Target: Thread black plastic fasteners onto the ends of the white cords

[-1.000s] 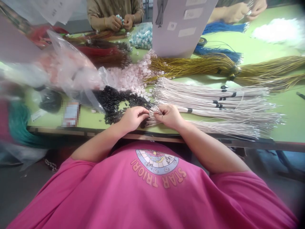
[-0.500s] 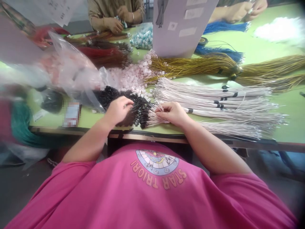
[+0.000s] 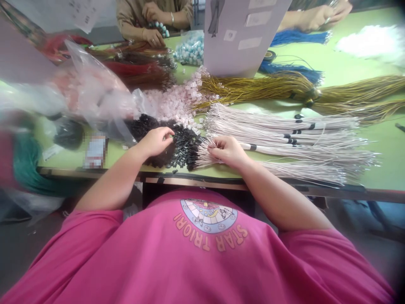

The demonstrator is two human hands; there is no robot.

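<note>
My left hand rests on a heap of small black pieces near the table's front edge, fingers curled in a pinch; what they hold is too small to make out. My right hand is closed on the near ends of a bundle of pale pink cords that fans out to the right across the green table. The cord tips point toward the black heap, a short gap from my left hand.
A pile of pink pieces lies behind the black heap, with a clear plastic bag to the left. Gold cords, blue cords and a grey card lie further back. Other people's hands work across the table.
My left hand drew away from the cord ends and moved left onto the black heap. My right hand stayed on the cords. The far person's hands shifted.
</note>
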